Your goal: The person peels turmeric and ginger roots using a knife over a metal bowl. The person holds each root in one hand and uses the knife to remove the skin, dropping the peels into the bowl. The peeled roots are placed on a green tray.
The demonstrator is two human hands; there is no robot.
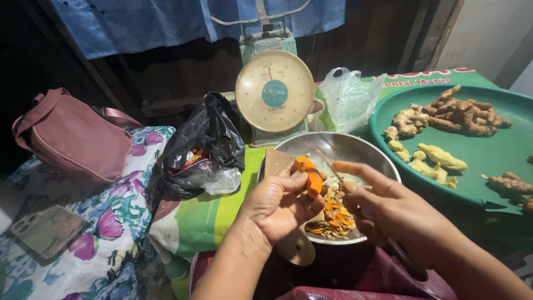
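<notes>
A: We count two hands, both ours. Left hand pinches one orange peeled root between thumb and fingertips, held just over the near rim of one metal bowl.

B: Right?

A: Right hand has fingers mostly stretched out, forefinger pointing toward the root. A thin blade runs up from it to the root, and a dark handle shows below the palm. We can't tell how tightly it's gripped.

B: In the bowl?

A: One heap of orange and tan peelings, thin and curly. The bowl is round, shiny and shallow. One wooden board sticks up at its left edge, behind the left hand.

B: Surface?

A: A table under green printed plastic sheeting, with a floral cloth on the left. One phone lies flat on the cloth.

B: Further out?

A: One pink bag, soft with a strap. One crumpled black plastic bag, glossy, with something red inside. One round green tray on the right, holding knobbly brown ginger roots and roughly five pale yellow peeled pieces.

B: Back?

A: One dial scale, cream round face, pale green body. One clear plastic bag beside it. Blue fabric hangs behind against dark wood. The room is dim.
</notes>
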